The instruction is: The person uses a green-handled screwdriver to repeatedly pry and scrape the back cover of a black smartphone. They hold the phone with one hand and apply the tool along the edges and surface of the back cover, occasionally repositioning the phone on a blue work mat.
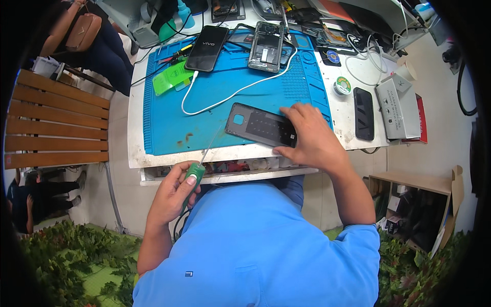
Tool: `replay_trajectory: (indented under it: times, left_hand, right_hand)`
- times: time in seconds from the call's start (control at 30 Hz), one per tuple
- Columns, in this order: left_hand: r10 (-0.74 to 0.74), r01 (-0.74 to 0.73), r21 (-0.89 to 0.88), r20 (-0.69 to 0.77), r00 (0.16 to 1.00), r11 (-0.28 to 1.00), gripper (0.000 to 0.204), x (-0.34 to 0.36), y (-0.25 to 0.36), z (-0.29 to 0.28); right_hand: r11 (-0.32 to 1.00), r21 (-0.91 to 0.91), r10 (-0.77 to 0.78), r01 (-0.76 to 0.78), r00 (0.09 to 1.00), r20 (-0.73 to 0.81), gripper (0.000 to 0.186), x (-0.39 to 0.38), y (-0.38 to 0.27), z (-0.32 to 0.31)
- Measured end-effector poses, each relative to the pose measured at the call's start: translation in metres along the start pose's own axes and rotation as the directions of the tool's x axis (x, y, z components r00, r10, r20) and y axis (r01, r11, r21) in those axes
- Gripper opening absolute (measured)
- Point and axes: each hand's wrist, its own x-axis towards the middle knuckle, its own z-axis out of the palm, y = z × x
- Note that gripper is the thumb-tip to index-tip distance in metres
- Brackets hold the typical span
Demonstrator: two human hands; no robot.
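My left hand (pixel 176 192) is wrapped round a tool with a green handle (pixel 193 179) and a long, thin metal shaft. The shaft points up and away, its tip just left of a dark phone back cover (pixel 250 124). That cover has a squarish camera opening at its left end and its inner side faces up. With thumb and fingers, my right hand (pixel 312 135) grips the cover's right end over the near part of the blue work mat (pixel 204 138). The palm hides part of that end.
At the mat's far side lie a phone with a lit logo (pixel 207 48), an opened phone (pixel 266 47) and a white cable (pixel 238 93). A green card (pixel 171 78) sits left. Rightward are a small round tin (pixel 342 86), a dark phone (pixel 364 113) and a white box (pixel 396 110).
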Motion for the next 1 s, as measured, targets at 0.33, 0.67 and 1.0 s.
replay_trajectory:
  times: [0.33,0.67,1.0]
  left_hand:
    - [-0.002,0.002,0.006,0.013,1.0,1.0,0.047,0.002,-0.004,0.008]
    - [0.081,-0.073,0.247,-0.022,0.996,0.966,0.043,0.004,0.02,0.011]
    - [0.24,-0.233,0.756,0.103,0.965,0.611,0.04,0.022,0.061,0.005]
  right_hand:
    - [0.965,0.129,0.194,-0.23,0.95,0.247,0.057,0.031,-0.005,0.006]
    - [-0.108,0.875,0.232,-0.471,0.844,0.483,0.031,-0.03,-0.054,0.054]
    - [-0.234,0.808,0.155,-0.541,0.799,0.58,0.046,-0.029,-0.076,0.083]
